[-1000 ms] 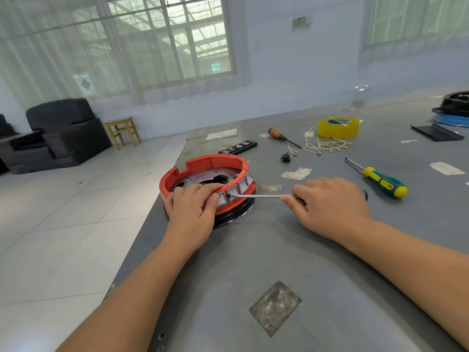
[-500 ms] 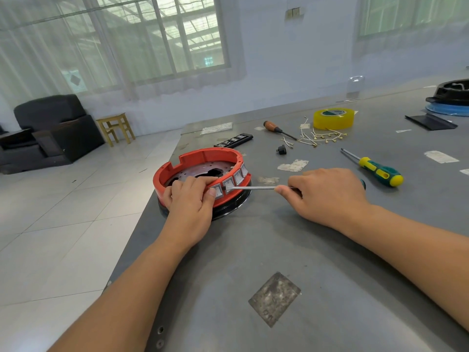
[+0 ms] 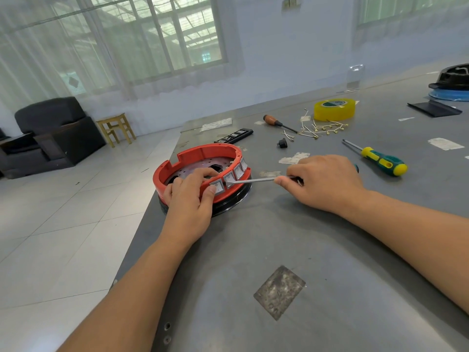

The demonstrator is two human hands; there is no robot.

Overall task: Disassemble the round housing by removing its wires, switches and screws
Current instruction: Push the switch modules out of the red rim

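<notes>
Left hand: the left hand [image 3: 189,199] grips the near rim of the round housing [image 3: 200,174], fingers curled over the red wall, thumb pressing the face of the nearest switch [image 3: 217,186].
Right hand: the right hand [image 3: 324,181] is closed round the handle of a screwdriver [image 3: 253,180], shaft lying nearly level, pointing left.
Tool tip: at the seam between the nearest switch and the next one.
Change: half a second ago the tip already sat at that seam; the grips are unchanged and only the view has shifted. No switch has lifted.
Bearing on task: prying judged to be just under way; four switches remain seated in the wall.
Housing position: at the table's [image 3: 330,250] left edge, on a black base.
Already removed: loose wires [image 3: 322,129] and one black switch [image 3: 282,143] lie farther back.
Other tools: green-yellow screwdriver [image 3: 378,160], wooden-handled screwdriver [image 3: 276,122], yellow tape roll [image 3: 334,109].
Writing: print on the tape core and switch faces too small to read.
</notes>
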